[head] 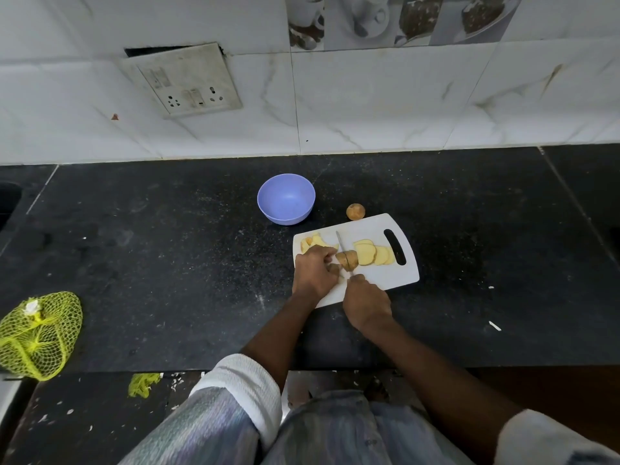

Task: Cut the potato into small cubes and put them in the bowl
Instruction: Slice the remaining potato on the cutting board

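The left hand (315,270) curls over the potato (347,260) on the white cutting board (396,280) so it won't roll. The right hand (367,305) grips the knife (343,246), slicing. Slices (372,253) lie right. The far blue bowl (286,199) holds nothing.

Bare forearms emerge from pale grey-blue streaked fabric sleeves (214,421) rolled up into thick white cuffs (248,384); matching faded cloth covers the torso.
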